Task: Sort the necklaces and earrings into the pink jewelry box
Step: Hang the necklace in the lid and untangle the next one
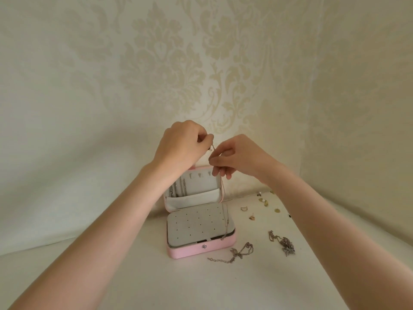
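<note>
Head view: I see the pink jewelry box [201, 249] standing open on the white bench [134, 276], its lid upright against the patterned wall [223, 63]. My left hand [178, 146] is raised above the lid, thumb and forefinger pinching the upper end of a thin silver necklace [226, 222]. My right hand [232, 156] is just beside it, slightly lower, fingers curled and pinching the same chain near the lid's right top corner. From the right hand the chain hangs down along the lid's right edge, and its lower end lies on the grey perforated earring panel [196, 227] in the box base. Inside the lid, at least 2 chains [178, 186] already hang at the left above a white pocket [194, 198], and a row of small hooks [199, 174] shows along the top. On the bench to the right of the box lie 2 further necklaces: a bow-pendant necklace [237, 253] just beside the box's front right corner, and a tangled necklace [283, 242] further right. Several small earrings [252, 217] are scattered behind these, near the wall; I cannot tell their exact count.
</note>
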{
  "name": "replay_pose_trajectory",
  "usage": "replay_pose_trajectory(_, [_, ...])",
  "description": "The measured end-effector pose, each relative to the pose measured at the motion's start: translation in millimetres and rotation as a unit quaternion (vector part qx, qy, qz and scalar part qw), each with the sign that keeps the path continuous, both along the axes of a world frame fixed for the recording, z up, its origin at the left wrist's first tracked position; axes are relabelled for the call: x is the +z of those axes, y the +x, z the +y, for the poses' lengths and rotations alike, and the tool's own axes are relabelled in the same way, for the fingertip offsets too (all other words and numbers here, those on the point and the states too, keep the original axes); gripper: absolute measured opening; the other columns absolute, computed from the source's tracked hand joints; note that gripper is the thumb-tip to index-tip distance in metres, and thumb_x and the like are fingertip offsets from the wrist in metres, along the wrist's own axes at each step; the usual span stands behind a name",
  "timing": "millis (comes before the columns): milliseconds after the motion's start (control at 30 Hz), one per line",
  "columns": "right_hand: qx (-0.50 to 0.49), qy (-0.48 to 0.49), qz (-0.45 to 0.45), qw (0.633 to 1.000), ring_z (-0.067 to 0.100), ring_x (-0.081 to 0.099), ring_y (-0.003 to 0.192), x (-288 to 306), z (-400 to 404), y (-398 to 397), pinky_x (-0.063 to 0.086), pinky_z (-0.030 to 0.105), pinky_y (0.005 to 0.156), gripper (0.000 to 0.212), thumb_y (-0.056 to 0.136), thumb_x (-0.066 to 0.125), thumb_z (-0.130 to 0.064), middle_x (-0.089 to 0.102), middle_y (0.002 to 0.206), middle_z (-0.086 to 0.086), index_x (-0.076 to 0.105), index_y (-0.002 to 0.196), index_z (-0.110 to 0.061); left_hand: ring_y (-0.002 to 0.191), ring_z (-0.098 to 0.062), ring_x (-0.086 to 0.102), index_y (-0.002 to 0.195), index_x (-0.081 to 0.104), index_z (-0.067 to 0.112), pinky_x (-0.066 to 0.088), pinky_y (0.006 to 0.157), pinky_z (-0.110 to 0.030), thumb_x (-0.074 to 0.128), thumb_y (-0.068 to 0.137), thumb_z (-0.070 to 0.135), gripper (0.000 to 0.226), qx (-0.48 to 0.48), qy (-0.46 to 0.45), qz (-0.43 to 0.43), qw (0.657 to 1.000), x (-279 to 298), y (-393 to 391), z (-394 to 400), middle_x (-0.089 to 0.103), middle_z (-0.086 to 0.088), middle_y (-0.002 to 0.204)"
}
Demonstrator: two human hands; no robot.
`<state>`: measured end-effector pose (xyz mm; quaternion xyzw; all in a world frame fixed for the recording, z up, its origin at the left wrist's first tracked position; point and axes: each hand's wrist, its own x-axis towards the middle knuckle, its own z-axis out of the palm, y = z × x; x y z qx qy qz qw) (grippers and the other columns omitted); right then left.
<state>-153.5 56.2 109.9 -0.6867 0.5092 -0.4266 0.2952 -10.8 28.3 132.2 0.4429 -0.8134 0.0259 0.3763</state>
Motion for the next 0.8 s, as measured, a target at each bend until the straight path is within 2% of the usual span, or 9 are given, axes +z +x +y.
replay_pose_trajectory(133, [-0.010, 0.004, 0.070, 0.997, 0.007, 0.056, 0.043, -3.6, -2.0, 1.2, 0.042, 0.015, 0.043, 0.003, 0.082, 0.065, -0.004, 0.070, 0.064, 0.006, 0.065, 0.080, -0.006, 0.056, -0.029, 0.062, 0.071, 0.067, 0.005, 0.053, 0.064, -0.037, 0.050, 0.089, 0.028, 0.033, 0.015, 0.004, -0.026, 1.000, -1.0, 7.4, -3.8, 0.067, -0.014, 0.066])
replay_pose_trajectory(200, [-0.013, 0.005, 0.104, 0.994, 0.008, 0.057, 0.043, -0.7, -1.5, 2.0, 0.041, 0.016, 0.043, 0.003, 0.081, 0.067, -0.007, 0.071, 0.065, 0.004, 0.066, 0.083, -0.007, 0.049, -0.027, 0.049, 0.073, 0.066, 0.001, 0.044, 0.056, -0.033, 0.049, 0.088, 0.026, 0.034, 0.023, 0.005, -0.029, 0.999, -0.7, 7.8, -3.9, 0.062, -0.016, 0.061])
replay_pose_trajectory(267, [-0.012, 0.001, 0.120, 0.993, 0.010, 0.059, 0.049, 5.3, -1.4, 4.0, 0.042, 0.016, 0.044, 0.013, 0.078, 0.071, -0.011, 0.070, 0.068, 0.002, 0.067, 0.090, -0.007, 0.047, -0.021, 0.037, 0.069, 0.062, -0.002, 0.033, 0.050, -0.029, 0.050, 0.086, 0.024, 0.033, 0.017, 0.019, -0.037, 0.999, 2.1, 7.0, -3.3, 0.050, -0.012, 0.054])
replay_pose_trajectory(367, [0.019, -0.017, 0.014, 1.000, 0.011, 0.060, 0.056, 15.8, -2.6, 7.6, 0.048, 0.015, 0.051, 0.016, 0.081, 0.067, -0.004, 0.067, 0.074, 0.009, 0.068, 0.096, 0.002, 0.046, -0.017, 0.034, 0.052, 0.050, 0.007, 0.026, 0.046, -0.026, 0.051, 0.084, 0.023, 0.036, 0.008, 0.014, -0.036, 0.999, 7.1, 6.1, -2.0, 0.038, -0.002, 0.045])
replay_pose_trajectory(467, [0.020, -0.041, -0.081, 0.996, 0.012, 0.065, 0.060, 24.1, -7.3, 11.5, 0.055, 0.017, 0.064, 0.012, 0.083, 0.064, -0.003, 0.067, 0.073, 0.012, 0.069, 0.092, 0.004, 0.047, -0.013, 0.043, 0.058, 0.054, 0.016, 0.032, 0.048, -0.023, 0.055, 0.085, 0.027, 0.030, -0.026, 0.018, 0.027, 0.999, 12.8, 11.1, -3.3, 0.052, 0.001, 0.055])
replay_pose_trajectory(533, [0.005, -0.044, -0.115, 0.992, 0.017, 0.067, 0.067, 28.8, -12.6, 14.5, 0.057, 0.021, 0.072, 0.012, 0.084, 0.063, -0.003, 0.068, 0.076, 0.014, 0.069, 0.092, 0.004, 0.044, -0.007, 0.046, 0.075, 0.061, 0.017, 0.040, 0.048, -0.020, 0.062, 0.085, 0.029, 0.016, -0.095, 0.108, 0.137, 0.980, 12.2, 19.2, -3.5, 0.055, 0.005, 0.062])
replay_pose_trajectory(600, [-0.003, -0.045, -0.131, 0.990, 0.022, 0.067, 0.070, 32.9, -16.9, 19.1, 0.058, 0.022, 0.074, 0.011, 0.084, 0.062, 0.000, 0.068, 0.078, 0.016, 0.068, 0.091, 0.006, 0.043, -0.005, 0.046, 0.090, 0.062, 0.016, 0.041, 0.043, -0.018, 0.068, 0.082, 0.026, 0.014, -0.148, 0.222, 0.219, 0.938, 4.2, 28.9, -2.7, 0.053, 0.005, 0.060])
replay_pose_trajectory(700, [0.002, -0.053, -0.161, 0.986, 0.019, 0.064, 0.065, 36.9, -21.3, 27.9, 0.057, 0.020, 0.070, 0.013, 0.084, 0.062, 0.002, 0.066, 0.075, 0.016, 0.066, 0.094, 0.009, 0.043, -0.005, 0.047, 0.100, 0.063, 0.013, 0.039, 0.043, -0.017, 0.068, 0.082, 0.019, 0.019, -0.138, 0.283, 0.209, 0.926, -17.7, 38.4, -9.3, 0.054, 0.007, 0.051])
replay_pose_trajectory(800, [0.011, -0.063, -0.203, 0.977, 0.017, 0.065, 0.063, 41.9, -26.9, 35.8, 0.057, 0.020, 0.069, 0.014, 0.084, 0.062, 0.002, 0.066, 0.074, 0.014, 0.065, 0.095, 0.009, 0.048, -0.005, 0.052, 0.092, 0.068, 0.013, 0.041, 0.047, -0.015, 0.065, 0.085, 0.020, 0.010, -0.136, 0.342, 0.211, 0.906, -34.8, 40.4, -18.0, 0.062, 0.004, 0.059])
